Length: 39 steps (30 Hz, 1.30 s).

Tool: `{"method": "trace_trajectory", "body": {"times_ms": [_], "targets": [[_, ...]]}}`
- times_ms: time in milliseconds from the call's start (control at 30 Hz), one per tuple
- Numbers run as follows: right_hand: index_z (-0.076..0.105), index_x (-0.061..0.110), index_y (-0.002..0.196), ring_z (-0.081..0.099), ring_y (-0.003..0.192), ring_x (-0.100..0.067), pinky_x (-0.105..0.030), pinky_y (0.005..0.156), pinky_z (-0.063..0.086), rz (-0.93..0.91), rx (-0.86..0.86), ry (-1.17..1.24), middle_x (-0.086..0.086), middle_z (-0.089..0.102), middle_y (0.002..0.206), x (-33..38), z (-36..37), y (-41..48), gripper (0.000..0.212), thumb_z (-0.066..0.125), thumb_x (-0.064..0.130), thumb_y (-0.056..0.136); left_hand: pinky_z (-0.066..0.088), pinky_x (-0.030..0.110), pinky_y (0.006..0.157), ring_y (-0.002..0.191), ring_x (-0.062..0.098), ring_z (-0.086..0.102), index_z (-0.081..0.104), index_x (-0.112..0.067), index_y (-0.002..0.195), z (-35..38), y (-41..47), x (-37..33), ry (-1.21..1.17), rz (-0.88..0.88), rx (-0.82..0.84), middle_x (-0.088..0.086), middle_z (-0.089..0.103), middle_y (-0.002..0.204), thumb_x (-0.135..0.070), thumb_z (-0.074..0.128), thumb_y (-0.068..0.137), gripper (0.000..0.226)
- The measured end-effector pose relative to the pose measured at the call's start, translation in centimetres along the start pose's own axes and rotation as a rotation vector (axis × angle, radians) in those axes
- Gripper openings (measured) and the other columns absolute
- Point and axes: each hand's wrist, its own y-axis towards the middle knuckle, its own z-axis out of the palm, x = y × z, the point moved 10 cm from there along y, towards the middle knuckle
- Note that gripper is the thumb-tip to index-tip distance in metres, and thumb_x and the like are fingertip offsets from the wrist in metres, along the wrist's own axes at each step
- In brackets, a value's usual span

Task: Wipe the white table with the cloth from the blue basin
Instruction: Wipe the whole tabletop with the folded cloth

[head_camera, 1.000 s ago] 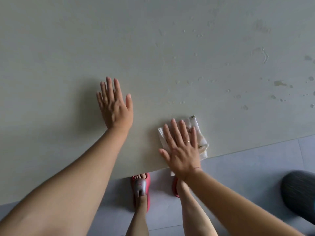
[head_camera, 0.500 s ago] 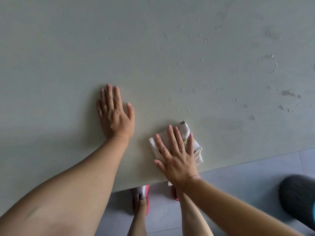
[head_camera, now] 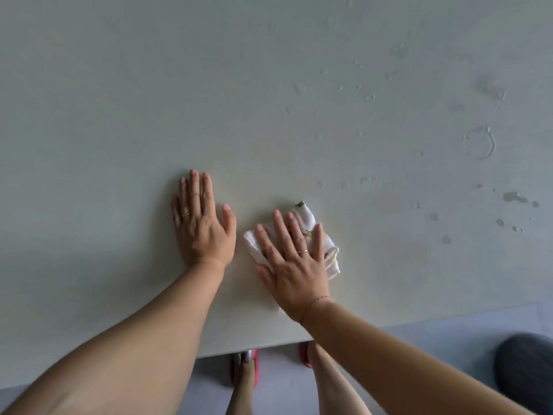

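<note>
The white table [head_camera: 119,100] fills most of the head view. A folded white cloth [head_camera: 329,250] with small yellow marks lies near the table's front edge. My right hand [head_camera: 293,262] presses flat on the cloth with straight, spread fingers. My left hand [head_camera: 200,226] rests flat on the bare tabletop just left of the cloth, fingers straight. Water drops and a wet ring [head_camera: 478,142] dot the table to the right and beyond the cloth. The blue basin is out of view.
The table's front edge [head_camera: 434,314] runs along the bottom, with grey floor [head_camera: 449,339] below it. My feet in red slippers [head_camera: 244,369] stand under the edge. A dark rounded object [head_camera: 526,372] sits on the floor at the lower right.
My right hand has slid the cloth leftward and away from the table's front edge, closer to my left hand. My left hand has stayed flat on the table.
</note>
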Motion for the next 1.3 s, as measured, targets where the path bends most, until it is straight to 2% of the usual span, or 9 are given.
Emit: {"method": "trace_trajectory", "body": {"times_ms": [100,333,467,600,800,933,1067,1200,1300], "targets": [[0.033,0.031,0.145,0.024,0.143,-0.025,-0.061,0.112,0.013,-0.229,-0.006,-0.084,-0.003,0.027,0.155,-4.5,-1.6,2.1,0.058,0.039,0.051,0.092,0.017,0.045,0.115,0.143,0.031,0.022,0.031,-0.008,0.146,0.0,0.0,0.0,0.005,0.008,-0.01,0.012,0.026,0.155,-0.033,0.034,0.088,0.063],[0.008,0.03,0.15,-0.006,0.146,-0.021,-0.059,0.112,-0.01,0.643,-0.075,0.079,-0.003,-0.002,0.16,-15.0,-3.3,6.7,0.064,0.027,0.05,0.093,0.017,0.044,0.115,0.143,0.03,0.022,0.032,-0.01,0.146,0.2,0.0,0.0,0.016,0.0,-0.026,0.011,0.026,0.155,-0.032,0.036,0.088,0.063],[0.025,0.026,0.148,0.011,0.146,-0.027,-0.063,0.112,-0.001,0.087,-0.007,0.018,-0.008,0.015,0.158,-2.1,-1.4,7.3,0.062,0.031,0.05,0.091,0.021,0.047,0.114,0.142,0.031,0.026,0.035,-0.007,0.144,0.0,0.0,0.0,0.017,0.002,-0.035,0.013,0.03,0.153,-0.029,0.038,0.086,0.062],[0.034,0.028,0.145,0.024,0.142,-0.026,-0.058,0.113,0.012,-0.322,0.004,-0.105,-0.005,0.03,0.154,-4.0,-2.2,8.8,0.057,0.037,0.05,0.093,0.018,0.045,0.115,0.143,0.03,0.022,0.031,-0.008,0.146,0.0,0.1,0.0,0.018,0.0,0.005,0.011,0.027,0.155,-0.03,0.036,0.087,0.063],[0.017,0.032,0.149,0.006,0.146,-0.018,-0.051,0.115,-0.003,0.271,-0.011,-0.051,-0.001,0.012,0.159,-17.5,-5.2,13.5,0.06,0.023,0.052,0.093,0.016,0.045,0.115,0.143,0.029,0.02,0.029,-0.009,0.147,0.4,0.1,0.1,0.025,-0.02,0.069,0.011,0.024,0.156,-0.033,0.033,0.087,0.064],[0.008,0.03,0.15,-0.004,0.147,-0.021,-0.057,0.113,-0.007,0.604,-0.047,0.067,-0.004,0.001,0.16,-14.2,-4.0,13.5,0.063,0.03,0.047,0.094,0.015,0.044,0.115,0.144,0.028,0.017,0.026,-0.009,0.147,0.7,0.1,0.1,0.044,-0.025,0.107,0.01,0.022,0.156,-0.033,0.033,0.087,0.065],[0.026,0.025,0.148,0.014,0.145,-0.027,-0.061,0.113,0.003,0.071,0.002,0.012,-0.007,0.018,0.157,-1.3,-2.1,12.9,0.06,0.031,0.047,0.092,0.018,0.046,0.115,0.144,0.028,0.018,0.028,-0.009,0.147,0.7,0.1,0.3,0.025,-0.03,0.101,0.01,0.024,0.156,-0.035,0.03,0.089,0.063],[0.027,0.028,0.147,0.019,0.144,-0.026,-0.052,0.115,0.01,-0.43,0.095,-0.154,-0.003,0.023,0.156,-4.0,-2.7,14.1,0.059,0.031,0.051,0.093,0.015,0.045,0.116,0.144,0.028,0.017,0.026,-0.009,0.148,0.9,0.0,0.2,0.032,-0.009,0.094,0.01,0.021,0.156,-0.032,0.034,0.086,0.066],[0.022,0.029,0.148,0.011,0.146,-0.023,-0.049,0.115,0.002,-0.123,0.071,-0.088,-0.005,0.018,0.158,-14.1,-5.0,17.7,0.061,0.022,0.054,0.093,0.014,0.044,0.116,0.145,0.027,0.016,0.023,-0.011,0.149,1.1,-0.1,0.4,0.053,-0.008,0.066,0.009,0.019,0.157,-0.032,0.034,0.087,0.066]]}}
